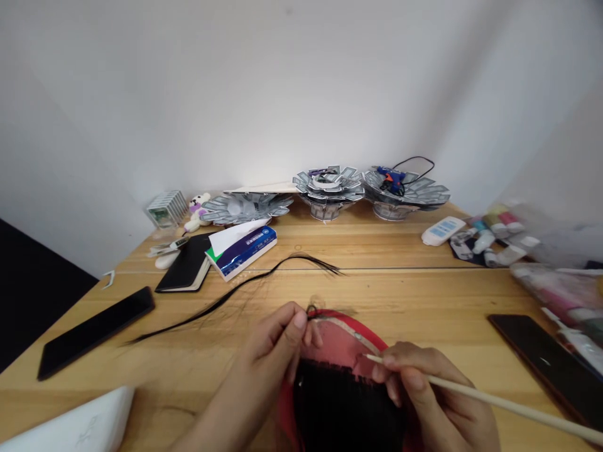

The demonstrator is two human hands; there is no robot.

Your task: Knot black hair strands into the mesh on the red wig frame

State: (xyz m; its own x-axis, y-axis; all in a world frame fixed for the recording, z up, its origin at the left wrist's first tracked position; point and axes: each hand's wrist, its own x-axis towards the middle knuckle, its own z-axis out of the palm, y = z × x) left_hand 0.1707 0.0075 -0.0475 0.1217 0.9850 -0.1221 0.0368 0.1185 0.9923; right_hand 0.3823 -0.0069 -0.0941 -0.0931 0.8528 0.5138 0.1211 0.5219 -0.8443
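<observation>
A red, rounded form (377,339) at the front edge carries a mesh wig cap (336,344) with a pale band along its far rim. Black hair (348,402) covers the near part of the cap in a dense patch. My left hand (282,351) pinches a small lock of dark hair (311,310) at the cap's far left edge; the lock bends into a loop above the fingertips. In my right hand (424,383) is a thin, pale stick-like tool (494,402), held like a pen. Its tip meets or hovers just over the mesh; I cannot tell which.
A long hair strand (226,295) lies across the wooden table (386,289). Left are a phone (97,333), black notebook (186,263), tissue pack (245,251) and white box (75,424). Behind stand grey layered bowls (325,194), one holding a glue gun (391,179). Bottles (499,232) crowd the right.
</observation>
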